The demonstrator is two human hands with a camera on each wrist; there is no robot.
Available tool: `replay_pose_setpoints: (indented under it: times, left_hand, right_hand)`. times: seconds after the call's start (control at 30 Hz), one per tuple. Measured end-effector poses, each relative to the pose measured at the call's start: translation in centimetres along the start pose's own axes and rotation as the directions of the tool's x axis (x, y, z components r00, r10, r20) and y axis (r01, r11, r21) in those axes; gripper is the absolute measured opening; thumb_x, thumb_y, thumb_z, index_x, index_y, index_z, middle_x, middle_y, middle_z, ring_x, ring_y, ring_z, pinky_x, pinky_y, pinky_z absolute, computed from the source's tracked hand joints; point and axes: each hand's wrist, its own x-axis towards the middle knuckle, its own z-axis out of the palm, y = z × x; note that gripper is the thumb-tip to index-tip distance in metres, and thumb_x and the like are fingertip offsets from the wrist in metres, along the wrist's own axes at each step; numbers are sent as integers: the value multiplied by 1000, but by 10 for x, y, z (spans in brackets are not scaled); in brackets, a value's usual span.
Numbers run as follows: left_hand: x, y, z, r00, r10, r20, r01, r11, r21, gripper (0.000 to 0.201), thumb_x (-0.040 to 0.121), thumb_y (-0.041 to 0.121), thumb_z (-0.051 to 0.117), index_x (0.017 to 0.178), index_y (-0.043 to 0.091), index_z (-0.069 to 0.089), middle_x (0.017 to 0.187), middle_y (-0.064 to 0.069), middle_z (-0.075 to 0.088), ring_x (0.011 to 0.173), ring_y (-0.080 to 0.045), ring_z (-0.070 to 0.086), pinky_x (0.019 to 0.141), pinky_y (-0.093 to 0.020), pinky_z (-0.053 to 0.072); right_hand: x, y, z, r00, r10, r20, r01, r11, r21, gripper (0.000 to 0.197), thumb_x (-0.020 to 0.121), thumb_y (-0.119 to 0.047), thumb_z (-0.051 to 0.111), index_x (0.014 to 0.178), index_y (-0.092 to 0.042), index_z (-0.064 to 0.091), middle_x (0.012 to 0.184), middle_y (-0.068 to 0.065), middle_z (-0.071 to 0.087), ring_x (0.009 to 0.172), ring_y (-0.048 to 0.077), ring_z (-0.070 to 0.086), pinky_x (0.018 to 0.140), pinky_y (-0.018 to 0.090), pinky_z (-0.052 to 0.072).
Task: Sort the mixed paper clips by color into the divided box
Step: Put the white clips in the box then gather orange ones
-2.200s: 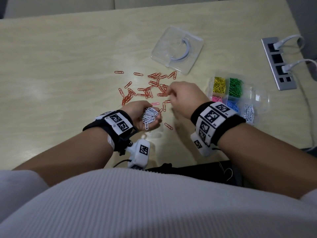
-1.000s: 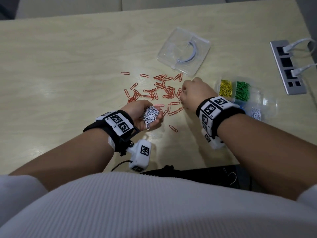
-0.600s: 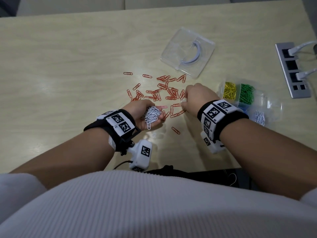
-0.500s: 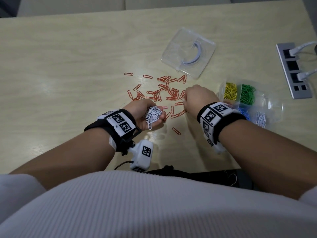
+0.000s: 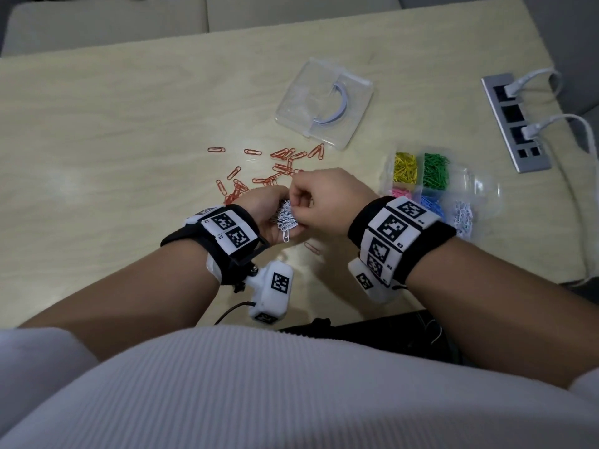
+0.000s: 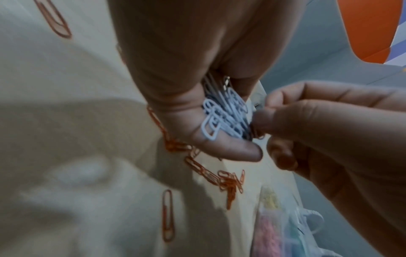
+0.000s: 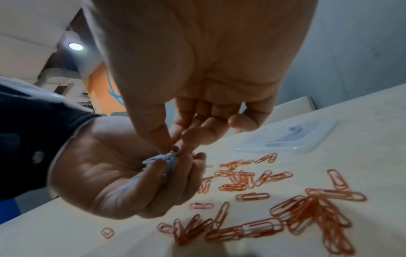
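No legible writing is seen; white clips are cupped in the left hand, one is pinched at the bunch by the right hand, orange clips just beyond, divided box at right.

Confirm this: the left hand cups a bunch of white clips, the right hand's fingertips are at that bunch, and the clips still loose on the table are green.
Wrong in one respect: the loose clips on the table are orange, not green, as the head and right wrist views show. Green clips already sit in the box. The rest holds: the left hand cups the white clips, with the right hand at them.
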Motion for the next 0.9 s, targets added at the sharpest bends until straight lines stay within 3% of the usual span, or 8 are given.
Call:
replay_pose_setpoints:
  times: [0.1, 0.2, 0.4, 0.5, 0.6, 0.7, 0.8, 0.9]
  left_hand:
    - [0, 3, 22, 999, 17, 34, -17, 1000, -14, 23, 97, 11, 43, 83, 5, 59, 63, -5, 63, 53, -13, 63, 53, -28, 57]
    - [0, 5, 47, 998, 2, 56, 0, 1000, -29, 22, 97, 13, 41, 92, 2, 60, 74, -12, 64, 59, -18, 64, 54, -27, 58]
    - [2, 2, 117, 996, 22, 91, -24, 999, 21, 26, 97, 14, 40, 83, 4, 60, 64, -10, 65, 56, -16, 63, 57, -25, 56]
    - [7, -2, 156, 991, 24, 135, -36, 996, 84, 26, 97, 15, 39, 83, 4, 60, 64, -10, 64, 52, -16, 62, 53, -24, 55]
    - [13, -9, 194, 986, 36, 162, -60, 987, 147, 27, 98, 16, 38, 85, 5, 59, 64, -10, 63, 52, -15, 61, 50, -25, 55]
    - [22, -15, 223, 983, 37, 182, -66, 986, 152, 26, 99, 16, 37, 88, 5, 57, 64, -10, 62, 52, -16, 61, 51, -26, 56]
    - [32, -20, 243, 983, 59, 173, -86, 985, 153, 25, 100, 17, 35, 92, 5, 56, 67, -11, 61, 54, -17, 61, 54, -27, 56]
    - [40, -24, 255, 987, 97, 128, -115, 983, 144, 26, 100, 18, 34, 92, 6, 55, 69, -11, 60, 56, -18, 60, 61, -29, 57]
  right_hand:
    - [-11, 15, -13, 997, -8, -76, 10, 1000, 17, 5, 83, -29, 64, 86, -25, 65, 86, -8, 62, 80, 12, 56, 76, 30, 46]
    - [-24, 39, -34, 979, 52, -198, -26, 991, 132, 10, 88, -28, 60, 90, -22, 67, 94, -3, 64, 79, 12, 59, 76, 29, 47]
    - [-61, 115, -85, 861, 321, -394, -287, 947, 146, 17, 92, -26, 50, 96, -18, 65, 102, 3, 63, 87, 18, 55, 76, 27, 42]
    - [-85, 158, -103, 771, 507, -386, -499, 857, 129, 21, 92, -24, 49, 109, -16, 58, 119, 9, 53, 92, 22, 51, 76, 26, 36]
    - [-105, 188, -106, 688, 659, -303, -646, 747, 156, 37, 92, -25, 50, 125, -10, 48, 134, 14, 43, 109, 32, 53, 82, 33, 41]
    - [-117, 209, -101, 644, 730, -228, -698, 683, 217, 47, 90, -27, 51, 130, -4, 42, 131, 17, 48, 112, 35, 53, 76, 32, 39]
    - [-125, 219, -94, 697, 705, -130, -682, 708, 185, 45, 89, -40, 55, 116, -4, 51, 108, 15, 59, 101, 33, 60, 67, 29, 40]
    - [-129, 223, -83, 775, 631, -32, -624, 773, 110, 43, 91, -48, 52, 93, -6, 62, 83, 9, 63, 73, 25, 62, 52, 25, 37]
